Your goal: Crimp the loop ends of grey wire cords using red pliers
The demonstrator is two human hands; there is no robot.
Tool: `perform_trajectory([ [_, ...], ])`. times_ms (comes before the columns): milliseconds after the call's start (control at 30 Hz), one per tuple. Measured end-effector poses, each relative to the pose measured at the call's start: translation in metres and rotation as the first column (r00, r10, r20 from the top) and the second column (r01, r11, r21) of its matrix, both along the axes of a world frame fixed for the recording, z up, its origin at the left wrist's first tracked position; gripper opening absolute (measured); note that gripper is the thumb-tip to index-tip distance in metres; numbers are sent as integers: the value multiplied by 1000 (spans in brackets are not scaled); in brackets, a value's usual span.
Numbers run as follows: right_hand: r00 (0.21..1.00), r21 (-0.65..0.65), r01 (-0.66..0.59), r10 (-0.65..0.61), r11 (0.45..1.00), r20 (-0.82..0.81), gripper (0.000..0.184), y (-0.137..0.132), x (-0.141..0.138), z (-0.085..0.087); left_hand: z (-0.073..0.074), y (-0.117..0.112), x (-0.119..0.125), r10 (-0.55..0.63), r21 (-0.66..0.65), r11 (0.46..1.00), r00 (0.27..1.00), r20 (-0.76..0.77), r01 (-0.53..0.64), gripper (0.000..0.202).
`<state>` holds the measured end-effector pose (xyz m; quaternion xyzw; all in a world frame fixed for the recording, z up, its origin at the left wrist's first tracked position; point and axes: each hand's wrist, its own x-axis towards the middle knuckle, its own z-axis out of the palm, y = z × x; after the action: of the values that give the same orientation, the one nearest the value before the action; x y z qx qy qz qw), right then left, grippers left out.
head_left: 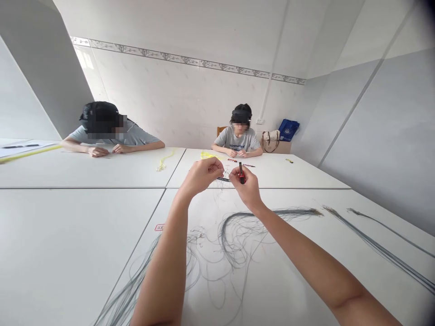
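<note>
My left hand (202, 175) is pinched on something too thin to tell, my right hand (246, 185) grips a small red-and-black tool (241, 173), and over the white table (288, 294) a loose tangle of grey cords (234, 240) remains undone, straighter bundles (380, 246) lying right of it.

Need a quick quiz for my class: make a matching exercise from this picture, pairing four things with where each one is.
Things
1. Red-handled tool
2. Tangle of thin grey cords
3. Bundle of yellow cord
4. Blue bag

Places
A. On the far table, between two seated people
B. By the far wall, beside a cream tote bag
C. Gripped in the person's right hand
D. Spread across the near table

Pairs: 1-C, 2-D, 3-A, 4-B
</note>
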<state>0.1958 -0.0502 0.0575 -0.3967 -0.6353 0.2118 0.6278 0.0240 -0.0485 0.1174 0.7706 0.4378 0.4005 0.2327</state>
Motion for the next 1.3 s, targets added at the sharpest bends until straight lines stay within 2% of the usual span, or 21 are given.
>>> perform_trajectory([
  [200,999,-12,38,-38,999,33,17,-3,11,-1,-1,2,-7,72,80,994,996,-51,-68,10],
  [500,999,-22,51,-51,998,5,20,-2,34,-4,-5,8,-18,201,109,976,974,-106,-190,10],
  [633,988,-31,57,-61,998,-141,19,-1,60,-1,-9,13,-23,244,110,967,962,-119,-232,10],
  [800,935,-59,143,-154,988,-320,22,-6,104,9,-9,14,-22,250,103,966,960,-122,-238,9],
  [933,915,-61,212,-220,975,-339,22,-13,132,13,-9,13,-19,213,70,976,970,-119,-206,7],
  [1067,922,-79,216,-230,973,-312,23,-17,145,7,-13,16,-18,200,58,979,973,-118,-195,7],
  [1167,943,-108,161,-186,981,-275,26,-18,144,0,-15,20,-17,162,68,984,987,15,-163,7],
  [1233,971,-147,103,-132,984,-201,28,-18,138,-4,-15,20,-15,78,20,996,978,191,-83,7],
  [1300,996,-205,56,-70,977,-61,28,-17,127,-7,-14,18,-11,-10,-55,998,941,338,30,9],
])
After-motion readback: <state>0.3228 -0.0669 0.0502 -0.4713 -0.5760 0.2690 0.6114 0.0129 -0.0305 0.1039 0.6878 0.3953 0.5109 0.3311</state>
